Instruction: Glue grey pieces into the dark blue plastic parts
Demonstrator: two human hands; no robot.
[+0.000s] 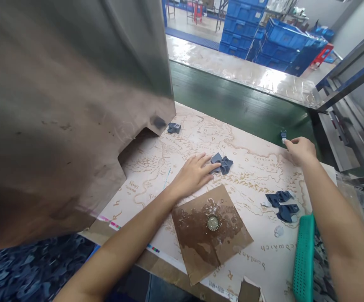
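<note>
My left hand (196, 175) lies on the map-printed sheet (138, 180) with its fingers spread. Its fingertips touch or rest just beside a pair of small dark blue-grey parts (225, 164). At the near edge of the green belt, my right hand (302, 150) pinches a small blue-grey part (283, 136) with a whitish lower end. Several similar parts (284, 206) lie loose on the sheet below that hand, along with small clear pieces (279, 231). Another blue-grey part (173, 128) sits at the far left of the sheet, near the metal housing.
A big metal housing (75, 105) blocks the left side. Brown cardboard (197, 235) carries a small round container (212, 222) with wet stains around it. A green basket (303, 256) of parts stands at right. Beyond the green belt (232, 98) are stacked blue crates (240, 27).
</note>
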